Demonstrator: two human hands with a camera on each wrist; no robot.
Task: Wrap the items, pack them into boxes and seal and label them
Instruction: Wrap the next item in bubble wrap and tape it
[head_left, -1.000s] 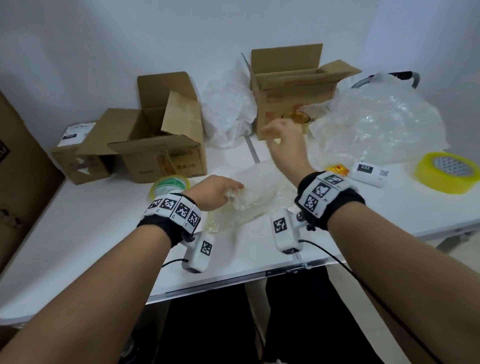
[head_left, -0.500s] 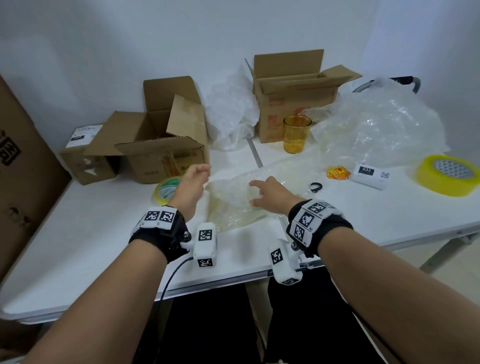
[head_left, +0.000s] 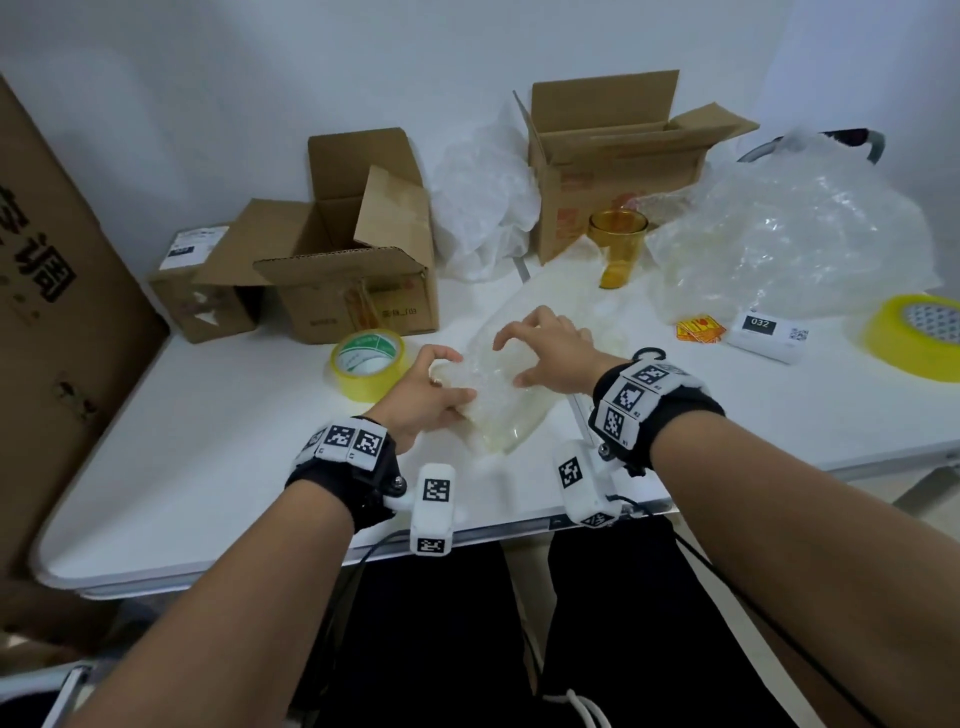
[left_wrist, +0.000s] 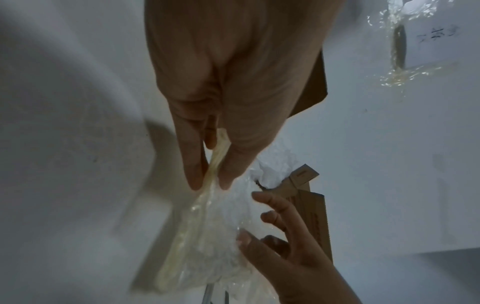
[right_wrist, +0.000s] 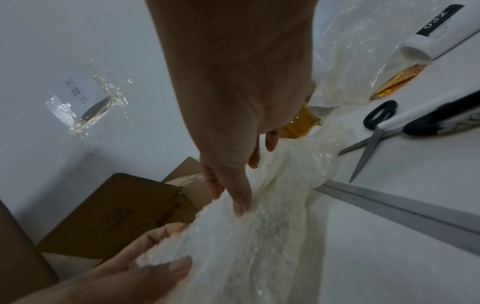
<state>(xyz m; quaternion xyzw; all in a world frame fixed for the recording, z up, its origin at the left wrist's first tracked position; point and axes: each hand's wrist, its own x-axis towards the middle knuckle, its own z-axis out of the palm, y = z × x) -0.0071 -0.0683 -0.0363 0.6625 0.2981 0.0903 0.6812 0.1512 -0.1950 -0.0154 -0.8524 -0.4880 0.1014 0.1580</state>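
A sheet of clear bubble wrap (head_left: 522, 415) lies on the white table (head_left: 208, 457) in front of me and runs back towards an amber glass cup (head_left: 618, 249). My left hand (head_left: 447, 376) grips the sheet's near left edge; in the left wrist view the thumb and a finger pinch that edge (left_wrist: 211, 170). My right hand (head_left: 511, 361) sits on top of the wrap with curled fingers and its thumb pressed into it (right_wrist: 241, 203). Two open cardboard boxes stand behind, one at the left (head_left: 353, 270) and one at the back (head_left: 613, 171).
A tape roll (head_left: 366, 358) lies beside my left hand, and a bigger yellow roll (head_left: 919, 332) at the far right. Scissors (right_wrist: 374, 133), orange stickers (head_left: 698, 330) and a white "032" block (head_left: 769, 335) lie to the right. A bubble wrap heap (head_left: 789, 234) fills the back right. A large carton (head_left: 52, 286) stands at the left.
My right hand came back from near the amber cup and settled on the wrap. My left hand let go, went left, then took hold of the sheet's left edge again.
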